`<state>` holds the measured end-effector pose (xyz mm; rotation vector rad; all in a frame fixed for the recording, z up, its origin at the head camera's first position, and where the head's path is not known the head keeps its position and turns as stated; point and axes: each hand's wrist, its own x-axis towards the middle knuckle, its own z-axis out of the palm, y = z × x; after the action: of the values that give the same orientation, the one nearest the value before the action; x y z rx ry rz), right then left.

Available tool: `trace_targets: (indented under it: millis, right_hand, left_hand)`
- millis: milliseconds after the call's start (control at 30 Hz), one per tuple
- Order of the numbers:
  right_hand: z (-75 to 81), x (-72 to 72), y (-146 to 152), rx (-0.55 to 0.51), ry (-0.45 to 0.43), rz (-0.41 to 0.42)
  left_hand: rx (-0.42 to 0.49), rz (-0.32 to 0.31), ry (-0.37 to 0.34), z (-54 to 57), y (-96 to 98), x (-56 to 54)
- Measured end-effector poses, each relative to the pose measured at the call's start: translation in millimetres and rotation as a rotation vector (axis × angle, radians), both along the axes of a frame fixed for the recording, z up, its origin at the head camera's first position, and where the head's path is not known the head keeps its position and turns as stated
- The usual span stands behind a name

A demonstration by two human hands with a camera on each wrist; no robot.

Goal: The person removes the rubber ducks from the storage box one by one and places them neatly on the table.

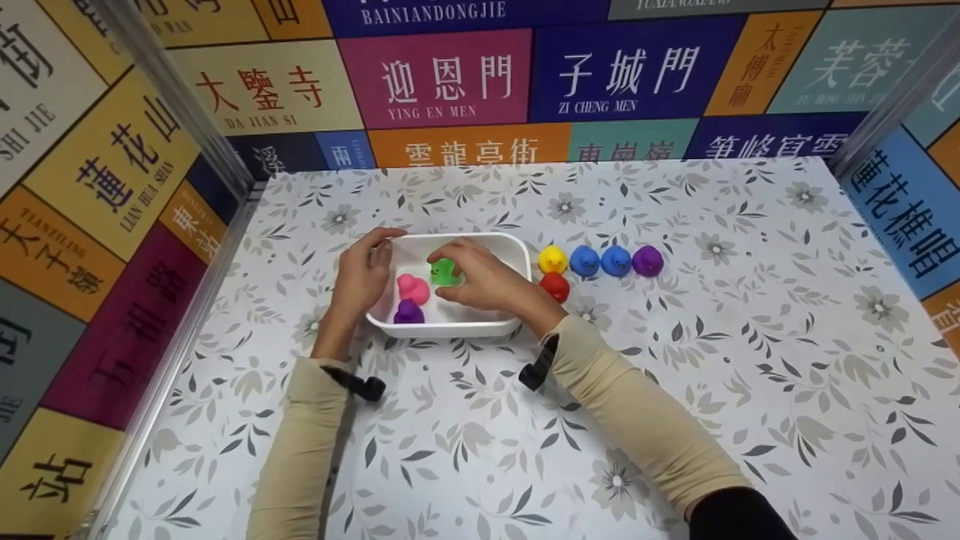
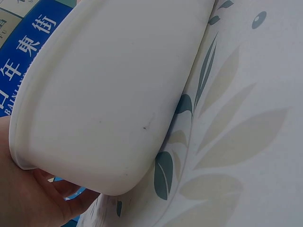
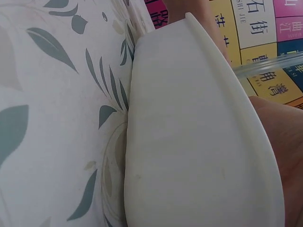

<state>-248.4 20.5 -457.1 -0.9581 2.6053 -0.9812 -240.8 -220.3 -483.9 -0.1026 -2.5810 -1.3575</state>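
A white plastic tub (image 1: 450, 328) stands on the table in the head view. At its left end my left hand (image 1: 362, 274) grips the rim, and the left wrist view shows the fingers (image 2: 71, 201) round the tub's end. Inside the tub, my right hand (image 1: 480, 276) holds a green rubber duck (image 1: 442, 271) between thumb and fingers. A pink rubber duck (image 1: 412, 289) and a purple rubber duck (image 1: 409, 313) lie in the tub's left part. In the right wrist view the tub's wall (image 3: 189, 132) hides the right hand's fingertips and the ducks.
Right of the tub, a yellow duck (image 1: 553, 259), two blue ducks (image 1: 585, 260) and another purple duck (image 1: 648, 261) form a row. A red duck (image 1: 555, 286) sits in front of the yellow one. Panels with writing (image 1: 442, 79) border the flowered table (image 1: 750, 337).
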Motion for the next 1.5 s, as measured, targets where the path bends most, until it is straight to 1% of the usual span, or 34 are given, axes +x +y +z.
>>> trace_targets:
  millis: [133, 333, 433, 700, 900, 1033, 1233, 1367, 1500]
  right_hand:
    - [-2.1, -1.2, -2.2, 0.021, 0.01, 0.002]
    - [-4.3, -3.2, -4.2, 0.035, 0.032, 0.032]
    - [-5.2, -3.8, -4.7, 0.017, 0.04, 0.03]
    - [-5.9, -3.8, -6.6, -0.031, 0.034, -0.009]
    - [-7.5, -5.9, -6.2, -0.055, 0.058, 0.008]
    - [-7.8, -6.4, -5.5, -0.056, 0.052, 0.007]
    - [-2.4, -6.3, -2.8, -0.04, 0.053, 0.018]
    - [1.8, -7.3, 1.4, -0.064, 0.054, 0.029]
    - [5.7, -6.5, 7.2, -0.091, 0.031, 0.016]
  left_hand:
    - [0.0, -0.001, -0.001, 0.0, -0.2, 0.0]
    - [-0.003, -0.005, 0.006, 0.1, -1.1, -0.3]
    - [-0.002, -0.004, 0.008, -0.6, -1.3, -0.7]
    - [0.005, -0.009, 0.018, -2.2, -1.4, -1.1]
    - [-0.017, -0.001, 0.009, -1.5, -1.5, -0.9]
    - [-0.007, -0.005, 0.001, -1.2, -1.4, -0.7]
    - [0.003, -0.006, 0.006, -0.3, -1.5, -0.6]
    - [0.002, -0.005, 0.011, -0.6, -1.7, -1.0]
    - [-0.002, -0.002, 0.002, -0.6, -0.7, -0.9]
